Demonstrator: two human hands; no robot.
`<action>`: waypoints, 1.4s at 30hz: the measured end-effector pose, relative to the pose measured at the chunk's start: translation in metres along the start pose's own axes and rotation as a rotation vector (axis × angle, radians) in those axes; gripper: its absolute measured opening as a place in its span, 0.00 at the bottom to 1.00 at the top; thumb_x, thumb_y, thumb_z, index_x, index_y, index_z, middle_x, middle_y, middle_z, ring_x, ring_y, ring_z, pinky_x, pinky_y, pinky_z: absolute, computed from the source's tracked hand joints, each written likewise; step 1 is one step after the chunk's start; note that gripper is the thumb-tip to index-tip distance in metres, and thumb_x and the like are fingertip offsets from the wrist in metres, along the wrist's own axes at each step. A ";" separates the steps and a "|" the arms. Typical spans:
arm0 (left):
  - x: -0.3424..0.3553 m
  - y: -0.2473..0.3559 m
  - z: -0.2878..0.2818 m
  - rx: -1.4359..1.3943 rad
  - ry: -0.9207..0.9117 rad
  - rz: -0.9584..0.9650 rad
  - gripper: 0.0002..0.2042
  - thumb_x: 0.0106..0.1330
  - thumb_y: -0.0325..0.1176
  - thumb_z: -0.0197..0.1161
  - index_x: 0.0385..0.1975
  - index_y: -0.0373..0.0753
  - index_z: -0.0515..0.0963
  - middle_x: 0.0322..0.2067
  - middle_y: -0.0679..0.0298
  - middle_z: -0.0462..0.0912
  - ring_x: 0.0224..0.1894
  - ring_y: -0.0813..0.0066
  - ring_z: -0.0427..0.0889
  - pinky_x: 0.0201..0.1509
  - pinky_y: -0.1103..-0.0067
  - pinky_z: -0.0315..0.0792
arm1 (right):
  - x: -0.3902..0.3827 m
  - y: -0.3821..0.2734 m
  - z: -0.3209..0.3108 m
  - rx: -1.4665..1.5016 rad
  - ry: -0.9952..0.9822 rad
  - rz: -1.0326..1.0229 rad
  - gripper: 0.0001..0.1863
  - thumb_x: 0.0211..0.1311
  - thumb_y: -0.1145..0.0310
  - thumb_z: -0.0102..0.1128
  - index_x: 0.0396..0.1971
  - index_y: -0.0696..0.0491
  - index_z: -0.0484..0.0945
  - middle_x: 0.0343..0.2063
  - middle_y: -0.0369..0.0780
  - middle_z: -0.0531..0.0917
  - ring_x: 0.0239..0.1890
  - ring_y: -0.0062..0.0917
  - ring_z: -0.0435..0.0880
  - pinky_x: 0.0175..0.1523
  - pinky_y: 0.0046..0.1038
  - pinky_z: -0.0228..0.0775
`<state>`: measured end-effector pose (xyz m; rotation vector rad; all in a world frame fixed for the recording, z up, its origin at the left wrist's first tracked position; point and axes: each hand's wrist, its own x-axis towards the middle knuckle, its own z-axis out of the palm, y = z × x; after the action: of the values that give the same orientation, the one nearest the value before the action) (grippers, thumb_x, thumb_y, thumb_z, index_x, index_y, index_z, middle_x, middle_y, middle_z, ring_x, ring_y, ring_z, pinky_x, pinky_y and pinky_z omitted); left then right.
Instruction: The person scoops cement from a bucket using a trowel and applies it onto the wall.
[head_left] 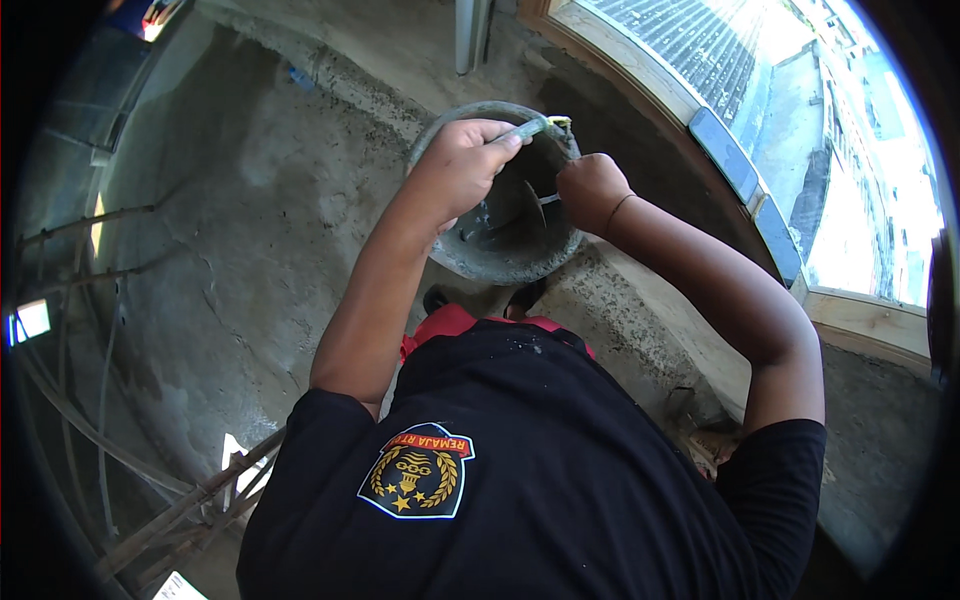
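A round bucket (505,265) crusted with grey cement is in front of me, above my feet. My left hand (460,165) is over its left side, closed around a grey-green tubular handle (530,131) that reaches to the bucket's far right rim. It looks like the bucket's own handle. At the right rim my right hand (592,192) is a closed fist. From it a thin metal shank runs to the flat blade of a trowel (524,208) inside the bucket. The trowel's grip is hidden in my fist. Wet grey smears show on the bucket's inner wall.
A wood-framed window opening (640,50) runs along the right, with a dark flat panel (722,150) on its frame. A pale post (470,35) stands beyond the bucket. Rough concrete (270,210) lies to the left, with wooden poles (170,510) at lower left.
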<state>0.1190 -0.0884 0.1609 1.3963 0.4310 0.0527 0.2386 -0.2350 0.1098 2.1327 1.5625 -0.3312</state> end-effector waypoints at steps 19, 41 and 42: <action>-0.027 0.010 -0.024 0.045 -0.003 0.007 0.08 0.65 0.31 0.53 0.34 0.35 0.78 0.17 0.80 0.65 0.18 0.93 0.56 0.21 0.89 0.50 | 0.009 -0.047 -0.003 0.139 0.334 -0.235 0.05 0.38 0.70 0.58 0.17 0.53 0.80 0.25 0.42 0.81 0.31 0.33 0.82 0.37 0.30 0.74; -0.039 -0.003 -0.064 -0.020 0.040 -0.035 0.09 0.65 0.31 0.53 0.36 0.33 0.77 0.16 0.79 0.62 0.17 0.92 0.55 0.20 0.89 0.50 | -0.069 -0.015 0.035 0.988 0.300 0.118 0.19 0.44 0.58 0.67 0.34 0.56 0.82 0.23 0.47 0.81 0.24 0.35 0.81 0.32 0.30 0.71; -0.039 -0.002 -0.065 -0.038 0.049 -0.036 0.09 0.64 0.31 0.53 0.34 0.33 0.78 0.17 0.78 0.64 0.18 0.91 0.57 0.21 0.88 0.53 | -0.074 -0.018 0.048 1.053 0.297 0.168 0.19 0.44 0.59 0.67 0.34 0.56 0.82 0.22 0.47 0.81 0.23 0.33 0.81 0.31 0.29 0.70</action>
<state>0.0622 -0.0389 0.1624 1.3521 0.4939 0.0653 0.2016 -0.3161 0.0978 3.1952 1.5013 -0.9834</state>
